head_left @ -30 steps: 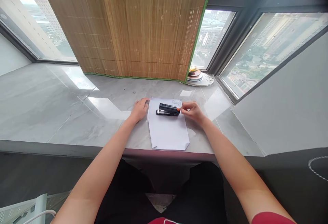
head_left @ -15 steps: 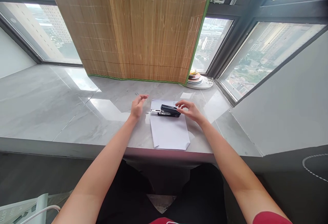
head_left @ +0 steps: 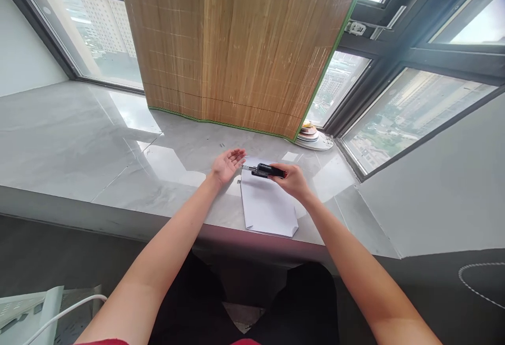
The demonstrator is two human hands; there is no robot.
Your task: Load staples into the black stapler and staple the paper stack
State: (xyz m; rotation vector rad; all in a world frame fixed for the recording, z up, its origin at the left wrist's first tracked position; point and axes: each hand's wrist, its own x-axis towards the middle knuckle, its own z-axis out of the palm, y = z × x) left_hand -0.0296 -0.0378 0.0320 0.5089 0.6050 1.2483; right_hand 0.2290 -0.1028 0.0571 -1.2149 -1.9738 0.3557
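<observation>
A black stapler is in my right hand, whose fingers wrap round its right end. It hovers over a stack of white paper, with a silver metal part sticking out at its left end. My left hand lies palm up beside that metal part, fingers spread and nothing visible in them. Whether the metal part touches the left fingertips I cannot tell. A small grey piece rests by the paper's left edge. The paper's near corners are folded.
The paper lies on a grey marble-look sill near its front edge. A bamboo blind hangs at the back. Stacked plates stand in the back right corner by the window frame. Tiny bits lie behind my left hand.
My right hand has closed round the stapler and raised it off the paper. My left hand has turned palm up and come nearer to the stapler. The view has tilted.
</observation>
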